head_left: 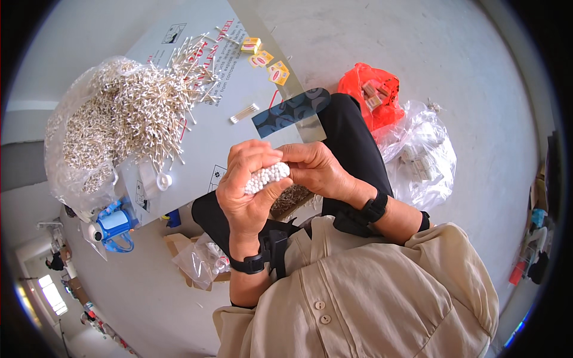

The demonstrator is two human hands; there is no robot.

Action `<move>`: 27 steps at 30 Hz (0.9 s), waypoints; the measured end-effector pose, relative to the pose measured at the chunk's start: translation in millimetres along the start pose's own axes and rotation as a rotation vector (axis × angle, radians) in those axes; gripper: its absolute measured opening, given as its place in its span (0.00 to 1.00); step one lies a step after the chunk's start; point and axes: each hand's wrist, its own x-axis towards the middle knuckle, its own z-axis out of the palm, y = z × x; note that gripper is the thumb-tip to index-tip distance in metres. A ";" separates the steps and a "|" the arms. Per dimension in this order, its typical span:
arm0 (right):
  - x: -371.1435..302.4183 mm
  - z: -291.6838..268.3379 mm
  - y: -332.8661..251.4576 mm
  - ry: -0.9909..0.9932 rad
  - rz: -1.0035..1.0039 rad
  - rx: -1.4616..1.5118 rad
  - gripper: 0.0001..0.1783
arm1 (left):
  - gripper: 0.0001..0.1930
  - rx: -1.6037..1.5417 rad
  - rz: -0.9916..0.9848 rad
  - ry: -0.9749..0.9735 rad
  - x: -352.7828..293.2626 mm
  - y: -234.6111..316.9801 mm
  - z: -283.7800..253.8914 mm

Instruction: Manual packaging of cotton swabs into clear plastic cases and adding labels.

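Close in front of my body, I hold a tight bundle of cotton swabs [267,178], its white tips facing up toward me. My left hand [239,188] is closed around the bundle, thumb on the near side and fingers over the far side. At the bundle's right end, my right hand [319,170] pinches it with thumb and fingertips. Beyond my hands, a few swabs lie together as a small cluster [244,113] on the table [203,143]. A big heap of loose swabs [143,107] spills from a clear plastic bag [55,128] at the left.
Small yellow boxes [278,73] lie near the table's far right edge. A blue bottle [114,223] stands at the near left. On the floor at right are a red bag [358,83] and a clear bag [439,155] with white packs. A cardboard box [179,243] sits below.
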 end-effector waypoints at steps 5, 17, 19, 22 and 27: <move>0.9 -1.2 3.9 -0.025 -0.083 -0.027 0.13 | 0.21 0.078 0.081 -0.066 -5.5 -4.1 -4.6; 2.4 -7.5 -2.9 0.040 0.360 0.068 0.14 | 0.09 -0.339 -0.653 0.118 -20.0 -21.3 2.0; 3.1 -5.2 -3.8 0.066 0.371 0.074 0.15 | 0.07 -0.319 -0.656 0.145 -25.8 -29.7 2.8; 2.8 -9.3 -2.4 0.108 0.389 0.081 0.18 | 0.07 -0.472 -0.736 0.119 -22.4 -26.9 5.2; 3.2 -12.5 3.6 0.093 0.411 0.100 0.19 | 0.15 -0.514 -0.759 0.133 -23.8 -32.9 5.4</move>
